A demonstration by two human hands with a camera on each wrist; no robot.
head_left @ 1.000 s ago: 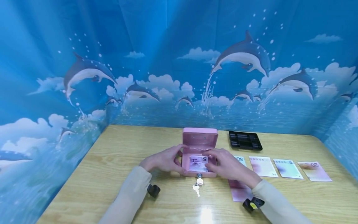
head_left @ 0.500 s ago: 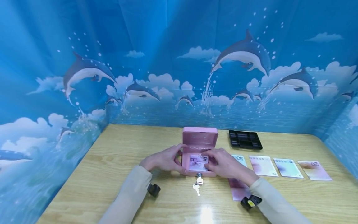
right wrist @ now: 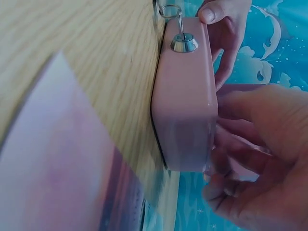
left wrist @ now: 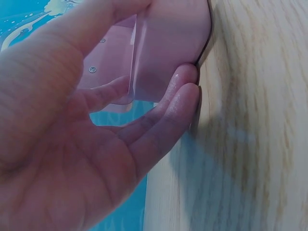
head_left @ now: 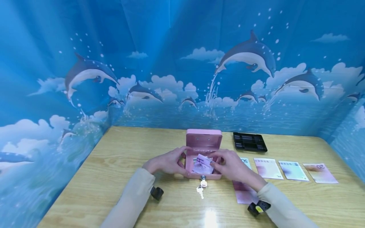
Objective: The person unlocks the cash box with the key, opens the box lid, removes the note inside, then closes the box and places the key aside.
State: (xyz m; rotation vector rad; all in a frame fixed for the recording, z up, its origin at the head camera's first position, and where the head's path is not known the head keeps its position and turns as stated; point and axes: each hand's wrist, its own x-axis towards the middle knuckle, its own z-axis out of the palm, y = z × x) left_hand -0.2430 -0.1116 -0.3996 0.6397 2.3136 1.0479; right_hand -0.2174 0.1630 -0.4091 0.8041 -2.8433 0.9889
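Note:
A pink cash box (head_left: 203, 139) stands on the wooden table with its lid raised. My left hand (head_left: 170, 161) holds the box's left side, the thumb at the front corner and other fingers against the side wall, as the left wrist view shows. With its fingers inside the box, my right hand (head_left: 231, 163) pinches a purple banknote (head_left: 204, 160), which is tilted with one corner lifted. Another note seems to lie beneath it. In the right wrist view the box's front (right wrist: 185, 96) hides the note. A key sits in the front lock (right wrist: 185, 42), and a second key (head_left: 200, 191) hangs from its ring.
A black compartment tray (head_left: 249, 142) lies at the back right. Right of the box are several banknotes: a pinkish one (head_left: 268, 168), a bluish one (head_left: 294, 171), a 20 note (head_left: 320, 173) and, partly under my right forearm, a purple one (head_left: 244, 193). A dolphin-print curtain (head_left: 171, 79) hangs behind.
The purple banknote lay flat in the box with its 5 showing; now its back edge is raised and turned under my right fingers. The left hand and box have stayed put.

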